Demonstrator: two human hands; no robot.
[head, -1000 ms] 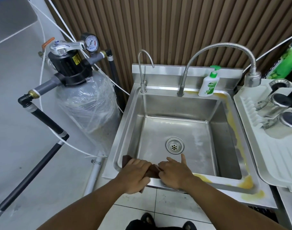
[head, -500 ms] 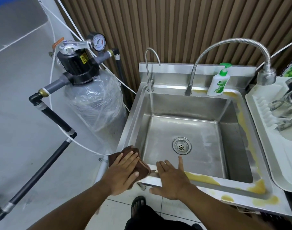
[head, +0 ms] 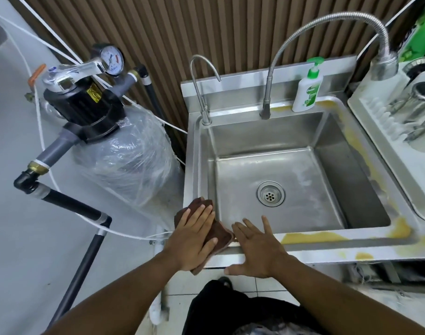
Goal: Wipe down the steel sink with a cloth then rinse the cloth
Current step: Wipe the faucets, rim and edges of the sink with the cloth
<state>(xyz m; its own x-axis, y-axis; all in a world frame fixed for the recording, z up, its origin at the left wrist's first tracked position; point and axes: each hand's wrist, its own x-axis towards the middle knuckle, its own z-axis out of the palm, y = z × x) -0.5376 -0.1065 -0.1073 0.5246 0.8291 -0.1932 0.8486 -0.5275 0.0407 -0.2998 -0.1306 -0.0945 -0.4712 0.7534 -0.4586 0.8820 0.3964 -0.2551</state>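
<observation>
The cloth [head: 220, 234] is only pinned, not pinched, and one corner hangs off the front edge of the sink [head: 191, 177] below the left grip [head: 194, 234]. A fast stroke could let the cloth slide out from under the palm and drop to the floor. The yellow stain [head: 315, 236] runs along the front rim to the right of the right grip [head: 257, 247]. A dry or light pass there would likely smear it along the rim or push it over the edge. For the rinse, the spray head [head: 385, 66] hangs far right of both grips, over the rack [head: 375, 131], so it seems to need swinging back over the basin first.

The left grip is flat, fingers straight and together, pressing the cloth onto the near left corner of the rim. The right grip is spread wide, palm down on the front rim just right of the cloth, holding nothing
</observation>
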